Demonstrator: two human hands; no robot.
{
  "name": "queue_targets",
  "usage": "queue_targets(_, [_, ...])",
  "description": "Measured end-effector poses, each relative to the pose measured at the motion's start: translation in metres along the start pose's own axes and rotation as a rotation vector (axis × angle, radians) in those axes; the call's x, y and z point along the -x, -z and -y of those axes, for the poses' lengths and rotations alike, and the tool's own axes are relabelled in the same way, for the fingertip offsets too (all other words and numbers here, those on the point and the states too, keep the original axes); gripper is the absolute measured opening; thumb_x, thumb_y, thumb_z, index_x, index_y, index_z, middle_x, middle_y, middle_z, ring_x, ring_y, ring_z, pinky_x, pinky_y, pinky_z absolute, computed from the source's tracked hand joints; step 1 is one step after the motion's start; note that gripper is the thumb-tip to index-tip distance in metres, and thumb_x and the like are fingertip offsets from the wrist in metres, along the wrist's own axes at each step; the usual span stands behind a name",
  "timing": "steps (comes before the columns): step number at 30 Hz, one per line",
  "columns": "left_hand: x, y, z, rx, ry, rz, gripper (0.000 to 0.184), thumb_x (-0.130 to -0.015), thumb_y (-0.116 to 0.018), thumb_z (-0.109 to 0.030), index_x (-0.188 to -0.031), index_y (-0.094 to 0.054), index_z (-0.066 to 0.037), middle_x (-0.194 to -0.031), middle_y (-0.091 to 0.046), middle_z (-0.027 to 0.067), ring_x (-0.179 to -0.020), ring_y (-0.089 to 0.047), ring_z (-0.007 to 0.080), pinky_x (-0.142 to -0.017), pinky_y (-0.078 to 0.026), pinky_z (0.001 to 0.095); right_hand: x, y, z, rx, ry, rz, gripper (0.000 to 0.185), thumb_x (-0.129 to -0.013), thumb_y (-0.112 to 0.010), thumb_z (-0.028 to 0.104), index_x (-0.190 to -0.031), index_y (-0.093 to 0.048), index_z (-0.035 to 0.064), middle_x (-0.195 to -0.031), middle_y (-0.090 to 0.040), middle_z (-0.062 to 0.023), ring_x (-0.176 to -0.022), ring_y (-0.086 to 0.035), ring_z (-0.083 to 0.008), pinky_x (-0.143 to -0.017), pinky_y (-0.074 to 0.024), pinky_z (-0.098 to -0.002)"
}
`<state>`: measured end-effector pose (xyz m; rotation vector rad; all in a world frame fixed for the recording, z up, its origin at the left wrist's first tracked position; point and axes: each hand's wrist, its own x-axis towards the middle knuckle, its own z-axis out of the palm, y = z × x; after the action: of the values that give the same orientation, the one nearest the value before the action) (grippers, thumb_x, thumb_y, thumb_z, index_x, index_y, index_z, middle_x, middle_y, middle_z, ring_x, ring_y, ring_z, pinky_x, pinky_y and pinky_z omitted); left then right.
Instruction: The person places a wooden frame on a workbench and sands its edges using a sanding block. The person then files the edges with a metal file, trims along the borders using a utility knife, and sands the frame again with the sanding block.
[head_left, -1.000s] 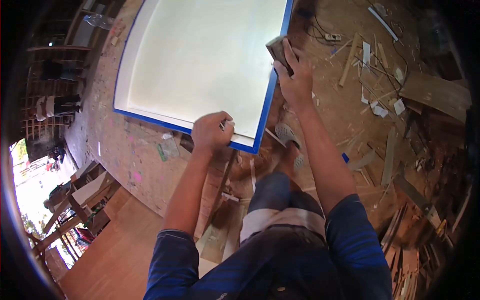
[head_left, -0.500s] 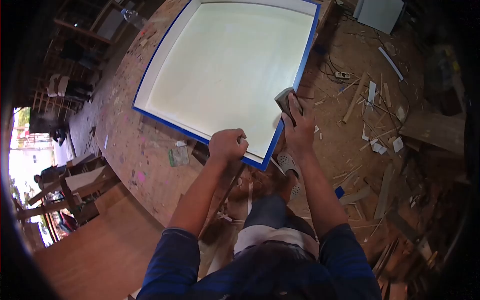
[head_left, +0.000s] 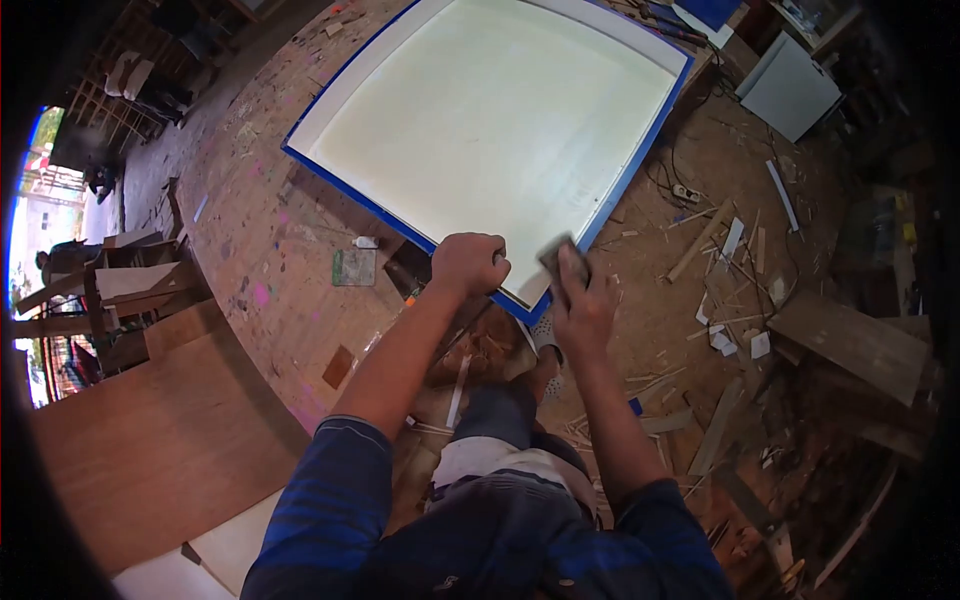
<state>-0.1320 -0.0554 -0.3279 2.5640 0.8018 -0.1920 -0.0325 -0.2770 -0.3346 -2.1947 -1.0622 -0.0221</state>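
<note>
My left hand (head_left: 471, 265) curled tight on near side of blue-edged white tray (head_left: 500, 130), probably bracing it. My right hand (head_left: 583, 305) gripped blurred block (head_left: 560, 256) by right edge, likely for control. Tray lay on tabletop (head_left: 300, 280), near corner jutting past, perhaps for reach.

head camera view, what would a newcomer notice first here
The large shallow white box with blue edges stands out first, at top centre on the paint-spotted wooden table. At its near corner, the curled left hand and the right hand, holding a blurred grey-brown block, come next. Pale wooden strips litter the brown floor at right.
</note>
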Motion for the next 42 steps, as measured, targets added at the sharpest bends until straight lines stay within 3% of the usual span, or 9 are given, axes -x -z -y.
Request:
queue_targets(5, [-0.003, -0.010, 0.009, 0.049, -0.007, -0.055, 0.028, -0.084, -0.067, -0.035, -0.100, -0.084, -0.019, -0.095, -0.081, 0.0138, -0.096, -0.078, 0.0381, -0.087, -0.062, 0.0522, 0.061, 0.010, 0.018, -0.008, 0.088, 0.138, 0.065, -0.094, -0.075, 0.010, -0.156, -0.069, 0.0251, -0.149, -0.061, -0.0223, -0.133, -0.059, -0.0449, -0.114, -0.0456, -0.0574])
queue_targets(11, [-0.001, -0.005, 0.005, 0.032, 0.008, -0.028, 0.026, -0.086, -0.065, -0.035, -0.098, -0.081, -0.017, -0.098, -0.081, 0.0146, -0.098, -0.077, 0.0380, -0.089, -0.061, 0.0537, 0.003, 0.007, 0.025, 0.051, 0.002, 0.073, 0.062, -0.095, -0.076, 0.008, -0.154, -0.072, 0.0244, -0.145, -0.065, -0.0223, -0.131, -0.062, -0.0452, -0.112, -0.0493, -0.0531])
queue_targets(15, [-0.001, -0.002, 0.006, 0.030, 0.004, -0.023, 0.026, -0.087, -0.065, -0.033, -0.097, -0.082, -0.016, -0.097, -0.081, 0.0149, -0.097, -0.077, 0.0385, -0.089, -0.061, 0.0540, 0.077, 0.013, 0.021, -0.090, 0.030, 0.160, 0.064, -0.093, -0.075, 0.009, -0.155, -0.070, 0.0230, -0.147, -0.065, -0.0189, -0.133, -0.058, -0.0451, -0.113, -0.0455, -0.0577])
queue_targets(22, [0.001, -0.004, 0.005, 0.009, -0.016, -0.028, 0.030, -0.088, -0.065, -0.035, -0.101, -0.084, -0.017, -0.100, -0.082, 0.0143, -0.099, -0.078, 0.0379, -0.089, -0.061, 0.0537, -0.008, -0.001, 0.007, 0.115, 0.033, -0.009, 0.063, -0.095, -0.075, 0.011, -0.157, -0.068, 0.0226, -0.148, -0.062, -0.0249, -0.130, -0.061, -0.0473, -0.111, -0.0465, -0.0582])
queue_targets(27, [-0.003, -0.006, 0.009, 0.045, -0.013, -0.031, 0.030, -0.088, -0.065, -0.035, -0.101, -0.084, -0.017, -0.099, -0.082, 0.0146, -0.098, -0.078, 0.0384, -0.088, -0.062, 0.0536, 0.080, 0.005, 0.009, -0.010, 0.051, 0.117, 0.068, -0.092, -0.077, 0.009, -0.158, -0.067, 0.0219, -0.149, -0.062, -0.0253, -0.133, -0.060, -0.0460, -0.114, -0.0455, -0.0566])
queue_targets(34, [0.001, -0.003, 0.004, 0.050, -0.008, -0.055, 0.027, -0.087, -0.066, -0.034, -0.097, -0.084, -0.016, -0.097, -0.082, 0.0154, -0.096, -0.078, 0.0387, -0.087, -0.062, 0.0540, 0.015, -0.004, 0.002, 0.046, 0.058, -0.028, 0.064, -0.097, -0.076, 0.012, -0.159, -0.067, 0.0208, -0.148, -0.063, -0.0257, -0.133, -0.061, -0.0468, -0.115, -0.0441, -0.0571])
queue_targets(38, [-0.002, -0.008, 0.009, 0.040, -0.008, -0.046, 0.029, -0.087, -0.066, -0.035, -0.098, -0.084, -0.016, -0.098, -0.082, 0.0155, -0.098, -0.078, 0.0384, -0.089, -0.062, 0.0541, 0.082, -0.002, 0.018, -0.072, 0.119, 0.067, 0.069, -0.096, -0.080, 0.007, -0.162, -0.063, 0.0187, -0.144, -0.064, -0.0255, -0.123, -0.063, -0.0480, -0.109, -0.0475, -0.0567])
queue_targets(39, [-0.001, -0.006, 0.008, 0.045, 0.000, -0.043, 0.029, -0.087, -0.066, -0.035, -0.098, -0.084, -0.016, -0.099, -0.082, 0.0155, -0.098, -0.078, 0.0382, -0.089, -0.062, 0.0542, 0.075, -0.008, 0.011, -0.043, 0.129, 0.069, 0.072, -0.095, -0.081, 0.006, -0.163, -0.062, 0.0186, -0.148, -0.064, -0.0270, -0.129, -0.061, -0.0488, -0.111, -0.0466, -0.0556])
queue_targets(42, [-0.002, -0.016, 0.009, 0.048, -0.005, -0.083, 0.026, -0.086, -0.065, -0.033, -0.095, -0.083, -0.017, -0.095, -0.082, 0.0136, -0.094, -0.077, 0.0383, -0.085, -0.061, 0.0530, 0.023, -0.018, 0.001, -0.028, 0.014, -0.061, 0.059, -0.097, -0.077, 0.010, -0.155, -0.070, 0.0186, -0.145, -0.066, -0.0240, -0.130, -0.059, -0.0466, -0.113, -0.0446, -0.0569])
